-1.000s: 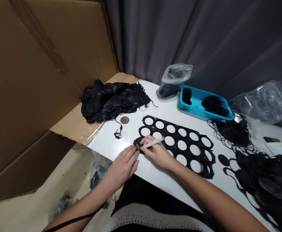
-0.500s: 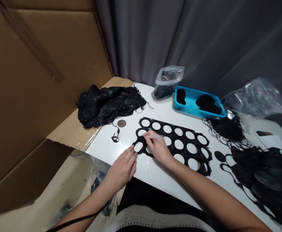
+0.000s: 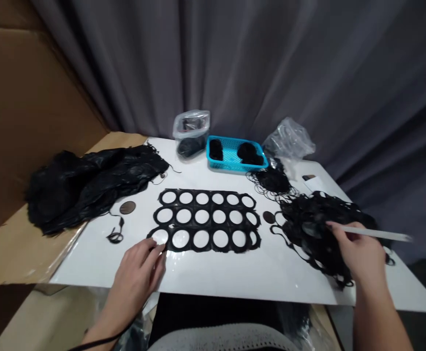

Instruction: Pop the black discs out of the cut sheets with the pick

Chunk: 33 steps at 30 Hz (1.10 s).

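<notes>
my left hand (image 3: 140, 265) is touching the near left corner of the black sheet with holes (image 3: 210, 228), which is lying flat on the worktop (image 3: 235, 273); i cannot tell if it is pinching. my right hand (image 3: 361, 251) is gripping a white stick (image 3: 386, 234) over the black pile (image 3: 317, 239). to be doing this well, i think i should be pressing softly, so the sheet is not stretching, and minding that the stick is not catching on the pile.
</notes>
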Tool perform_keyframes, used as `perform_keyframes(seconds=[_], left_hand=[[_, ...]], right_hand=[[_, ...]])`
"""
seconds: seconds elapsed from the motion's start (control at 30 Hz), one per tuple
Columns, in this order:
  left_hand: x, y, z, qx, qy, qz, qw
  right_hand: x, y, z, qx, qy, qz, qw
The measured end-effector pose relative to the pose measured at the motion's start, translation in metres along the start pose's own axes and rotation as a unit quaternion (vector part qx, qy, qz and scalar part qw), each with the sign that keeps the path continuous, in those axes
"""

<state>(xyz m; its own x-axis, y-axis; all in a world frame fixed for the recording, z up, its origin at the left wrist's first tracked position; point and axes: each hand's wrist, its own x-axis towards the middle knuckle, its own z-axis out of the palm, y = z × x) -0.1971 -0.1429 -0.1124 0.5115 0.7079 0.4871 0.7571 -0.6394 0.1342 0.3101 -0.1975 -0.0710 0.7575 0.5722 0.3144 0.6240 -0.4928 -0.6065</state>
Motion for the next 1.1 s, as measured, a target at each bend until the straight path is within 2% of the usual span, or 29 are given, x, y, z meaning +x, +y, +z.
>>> perform_keyframes(seconds=[0.03, 0.1, 0.17, 0.23, 0.27, 0.33, 0.37, 0.4, 0.47, 0.5, 0.6, 0.7, 0.8, 0.93, 1.03, 1.1], left_hand=[[0.009, 0.005, 0.002, -0.010, 0.000, 0.013, 1.000], [0.028, 0.019, 0.009, -0.046, -0.013, 0.048, 0.998], [0.048, 0.038, 0.019, -0.095, -0.046, 0.093, 0.990], [0.067, 0.058, 0.032, -0.137, -0.090, 0.139, 0.977], [0.076, 0.068, 0.040, -0.154, -0.110, 0.157, 0.969], [0.091, 0.085, 0.053, -0.177, -0.136, 0.180, 0.958], [0.096, 0.092, 0.059, -0.187, -0.143, 0.184, 0.954], [0.101, 0.096, 0.064, -0.195, -0.147, 0.183, 0.952], [0.107, 0.101, 0.071, -0.204, -0.149, 0.169, 0.953], [0.110, 0.101, 0.074, -0.203, -0.149, 0.161, 0.954], [0.120, 0.094, 0.081, -0.194, -0.144, 0.153, 0.958], [0.146, 0.089, 0.093, -0.191, -0.162, 0.142, 0.958], [0.190, 0.090, 0.116, -0.175, -0.173, 0.135, 0.960], [0.249, 0.097, 0.154, -0.135, -0.196, 0.164, 0.957], [0.274, 0.102, 0.173, -0.113, -0.214, 0.183, 0.953], [0.281, 0.104, 0.179, -0.104, -0.215, 0.188, 0.953]], right_hand=[[0.004, 0.011, -0.007, -0.050, -0.011, 0.006, 0.999], [0.006, 0.019, -0.015, -0.063, 0.003, -0.016, 0.998], [0.000, 0.012, -0.015, -0.006, 0.058, -0.077, 0.995], [-0.015, -0.006, -0.008, 0.102, 0.050, -0.095, 0.989], [-0.024, -0.018, -0.002, 0.182, 0.003, -0.083, 0.980], [-0.045, -0.040, 0.014, 0.288, -0.182, -0.066, 0.938], [-0.055, -0.050, 0.022, 0.292, -0.296, -0.067, 0.907], [-0.063, -0.058, 0.030, 0.285, -0.375, -0.084, 0.878], [-0.075, -0.067, 0.043, 0.237, -0.452, -0.161, 0.845], [-0.077, -0.069, 0.048, 0.207, -0.456, -0.212, 0.839], [-0.072, -0.068, 0.057, 0.091, -0.414, -0.381, 0.821], [-0.061, -0.064, 0.062, 0.022, -0.394, -0.474, 0.787], [-0.055, -0.060, 0.065, 0.015, -0.392, -0.487, 0.780], [-0.060, -0.055, 0.062, 0.023, -0.375, -0.461, 0.804], [-0.064, -0.050, 0.057, 0.069, -0.385, -0.425, 0.816], [-0.064, -0.047, 0.055, 0.130, -0.396, -0.361, 0.834]])
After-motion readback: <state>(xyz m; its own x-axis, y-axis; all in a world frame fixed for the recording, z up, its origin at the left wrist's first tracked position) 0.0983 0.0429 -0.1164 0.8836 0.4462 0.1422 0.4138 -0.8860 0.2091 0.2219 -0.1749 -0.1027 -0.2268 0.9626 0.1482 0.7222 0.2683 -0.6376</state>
